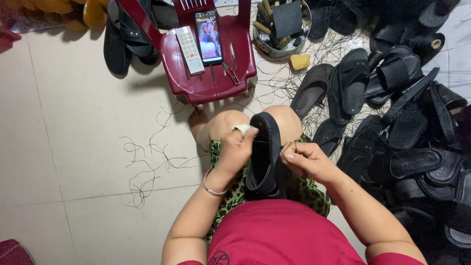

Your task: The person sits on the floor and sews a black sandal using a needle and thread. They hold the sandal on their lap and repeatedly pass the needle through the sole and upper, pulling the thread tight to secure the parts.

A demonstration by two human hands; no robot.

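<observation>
A black sandal (pixel 266 152) stands on edge between my knees, sole facing left. My left hand (pixel 234 149) presses against its sole side, with a white wrap on one finger near the toe end. My right hand (pixel 305 159) is pinched at the sandal's right edge, fingers closed on what looks like a thin thread or needle; the item itself is too small to make out. A silver bangle (pixel 212 189) circles my left wrist.
A dark red plastic chair (pixel 211 81) stands ahead, carrying a lit phone (pixel 209 37), a white remote (pixel 190 49) and a small tool. A metal tin of tools (pixel 280 24) sits behind. A heap of black sandals (pixel 407 122) fills the right. Loose black threads (pixel 147 162) litter the tiled floor.
</observation>
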